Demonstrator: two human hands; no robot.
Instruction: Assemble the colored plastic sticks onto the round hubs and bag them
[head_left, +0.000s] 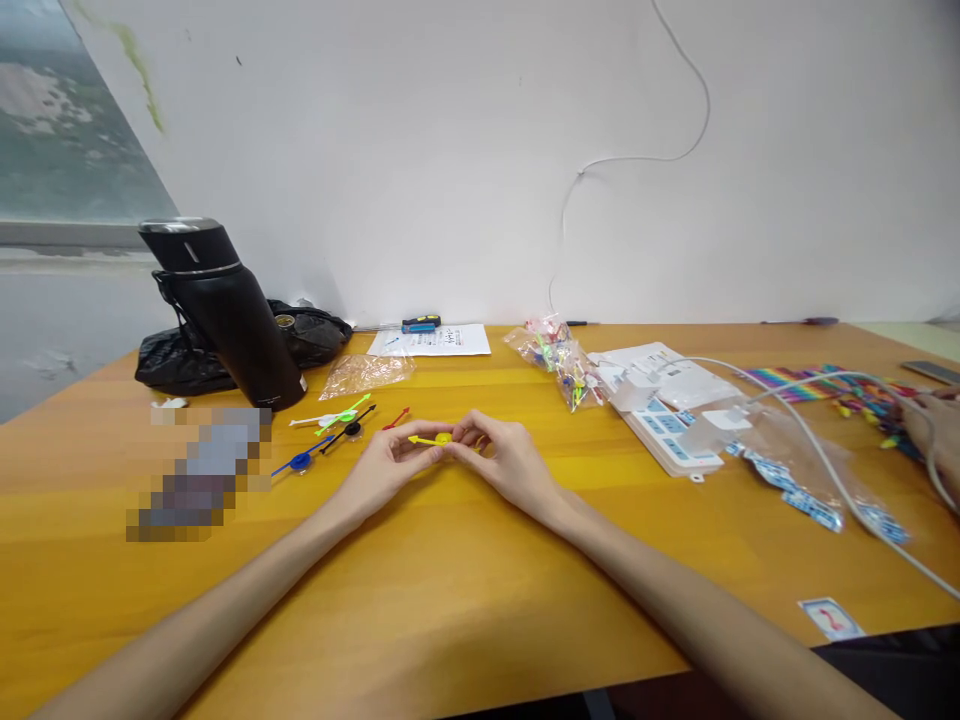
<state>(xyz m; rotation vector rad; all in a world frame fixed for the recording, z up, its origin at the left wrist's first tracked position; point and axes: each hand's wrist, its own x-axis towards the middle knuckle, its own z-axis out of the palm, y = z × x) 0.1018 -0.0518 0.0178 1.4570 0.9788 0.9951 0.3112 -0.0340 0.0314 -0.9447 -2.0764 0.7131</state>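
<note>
Between my two hands, just above the wooden table, is a yellow arrow spinner (442, 440) with a round hub, its arrowhead pointing left. My left hand (386, 465) pinches it from the left, with thumb and fingers closed near the hub. From the other side my right hand (506, 460) grips it with curled fingers, which partly hide its right end. Left of my hands lie similar spinners: a blue spinner (301, 462), a black spinner (351, 430), a green spinner (352, 412) and a white spinner (319, 420). A red spinner (397, 419) shows partly behind my left hand.
A black bottle (236, 325) stands by a black bag (176, 360). Filled plastic bags (559, 365) lie beyond my hands. A white power strip (667, 435) with plugs and cables (817, 460) is at right. Another person's hand (937, 430) is at colourful pieces (862, 395).
</note>
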